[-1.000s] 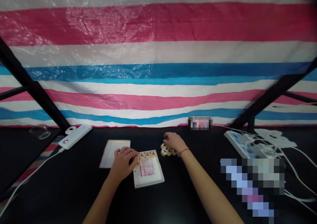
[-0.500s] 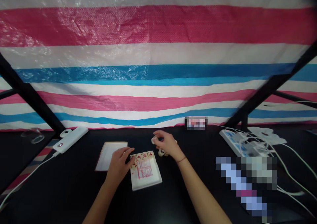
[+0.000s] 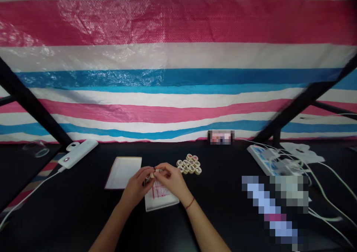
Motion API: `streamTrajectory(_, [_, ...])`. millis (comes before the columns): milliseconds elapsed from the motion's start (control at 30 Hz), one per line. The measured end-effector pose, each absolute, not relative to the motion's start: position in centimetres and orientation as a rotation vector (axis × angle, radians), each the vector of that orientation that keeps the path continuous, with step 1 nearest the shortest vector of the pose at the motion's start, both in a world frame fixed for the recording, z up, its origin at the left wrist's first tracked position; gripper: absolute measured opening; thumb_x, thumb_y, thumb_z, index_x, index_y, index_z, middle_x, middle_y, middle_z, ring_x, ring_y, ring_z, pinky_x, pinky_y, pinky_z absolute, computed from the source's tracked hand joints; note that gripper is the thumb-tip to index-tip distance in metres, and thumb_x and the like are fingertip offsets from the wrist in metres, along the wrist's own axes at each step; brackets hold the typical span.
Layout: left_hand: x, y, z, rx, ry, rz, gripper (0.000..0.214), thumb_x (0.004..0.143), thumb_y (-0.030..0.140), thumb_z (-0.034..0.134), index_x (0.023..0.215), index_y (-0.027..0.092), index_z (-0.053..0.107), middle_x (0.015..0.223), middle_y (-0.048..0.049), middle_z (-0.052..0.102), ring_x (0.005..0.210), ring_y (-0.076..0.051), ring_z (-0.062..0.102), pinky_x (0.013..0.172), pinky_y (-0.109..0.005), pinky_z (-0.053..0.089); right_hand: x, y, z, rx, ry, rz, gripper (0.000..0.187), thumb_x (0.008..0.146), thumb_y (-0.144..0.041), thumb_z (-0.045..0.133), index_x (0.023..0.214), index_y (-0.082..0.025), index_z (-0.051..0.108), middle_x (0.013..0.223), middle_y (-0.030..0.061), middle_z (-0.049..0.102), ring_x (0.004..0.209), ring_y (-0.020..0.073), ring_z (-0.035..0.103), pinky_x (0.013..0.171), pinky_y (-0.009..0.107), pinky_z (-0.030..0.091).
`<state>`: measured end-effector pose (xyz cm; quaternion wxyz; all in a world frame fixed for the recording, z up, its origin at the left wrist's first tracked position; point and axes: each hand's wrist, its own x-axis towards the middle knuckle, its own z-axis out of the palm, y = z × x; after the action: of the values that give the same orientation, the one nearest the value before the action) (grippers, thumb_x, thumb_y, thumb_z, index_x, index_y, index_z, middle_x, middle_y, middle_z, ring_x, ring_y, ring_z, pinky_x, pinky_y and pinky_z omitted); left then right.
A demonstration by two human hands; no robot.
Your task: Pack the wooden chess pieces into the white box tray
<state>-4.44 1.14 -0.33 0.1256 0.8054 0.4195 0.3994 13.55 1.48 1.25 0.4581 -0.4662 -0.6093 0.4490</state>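
Note:
Over the far edge of a shallow white box [image 3: 164, 203] with a red-lined sheet [image 3: 160, 190] inside, both my hands meet. My right hand [image 3: 171, 177] pinches a round, pale xiangqi piece [image 3: 152, 175] between thumb and fingers. Curled in from the other side, my left hand [image 3: 136, 185] has its fingertips closed around the pieces at the box's far left corner; exactly which piece they grip is partly hidden. To the right of the box lies a cluster of several xiangqi pieces [image 3: 191, 162], with red and dark characters facing up.
The box's white-lined lid [image 3: 125, 172] lies on the black table [image 3: 69, 215] at the left. A white power bank [image 3: 80, 155] with a cable is farther left. On the right are a power strip [image 3: 263, 159], tangled white cables and blurred-out items. A striped sheet [image 3: 178, 96] hangs behind.
My right hand has come left from the piece cluster to the box, carrying a piece and uncovering the cluster. My left hand's fingers have curled in to meet it.

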Motion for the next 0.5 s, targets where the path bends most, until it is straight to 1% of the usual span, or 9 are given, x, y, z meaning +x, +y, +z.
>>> streamTrajectory(133, [-4.7,1.0,0.0,2.362,1.241,1.076,0.011,0.087,0.02,0.054,0.095,0.022,0.06,0.103,-0.0054,0.062,0.095,-0.016,0.063,0.084,-0.029,0.052,15.1,1.9,1.0,-1.196,-1.379,1.034,0.029,0.079,-0.043,0.064,0.094,-0.018,0.065,0.067,0.0017,0.068,0.059,0.0153,0.064,0.055,0.025,0.05])
streamTrajectory(233, [-4.7,0.8,0.2,2.475,1.21,0.959,0.004,0.083,0.02,0.06,0.086,0.022,0.061,0.1,-0.0045,0.065,0.093,-0.017,0.062,0.085,-0.033,0.048,15.9,2.0,0.8,-1.249,-1.351,0.972,0.031,0.078,-0.046,0.064,0.092,-0.018,0.065,0.069,0.003,0.067,0.056,0.0149,0.062,0.054,0.026,0.049])
streamTrajectory(367, [-4.4,0.7,0.3,2.64,1.211,0.79,0.006,0.078,0.021,0.067,0.082,0.024,0.064,0.091,-0.0001,0.071,0.094,-0.02,0.06,0.087,-0.038,0.039,15.9,1.8,0.7,-1.234,-1.405,0.956,0.028,0.081,-0.042,0.062,0.093,-0.018,0.066,0.062,0.0,0.063,0.053,0.0136,0.058,0.052,0.025,0.047])
streamTrajectory(433, [-4.3,0.7,0.2,2.693,1.227,0.745,0.006,0.077,0.02,0.068,0.08,0.025,0.066,0.092,0.0011,0.072,0.096,-0.021,0.058,0.085,-0.037,0.036,15.6,1.6,0.8,-1.217,-1.477,0.946,0.024,0.082,-0.039,0.061,0.094,-0.018,0.066,0.058,-0.0018,0.059,0.053,0.0131,0.057,0.052,0.024,0.047])
streamTrajectory(500, [-4.3,0.8,0.2,2.724,1.229,0.733,0.007,0.077,0.02,0.069,0.08,0.026,0.067,0.094,0.0016,0.072,0.095,-0.021,0.056,0.083,-0.037,0.034,15.5,1.5,0.8,-1.216,-1.551,0.902,0.021,0.082,-0.034,0.061,0.096,-0.019,0.067,0.062,-0.0012,0.06,0.055,0.013,0.057,0.055,0.025,0.048])
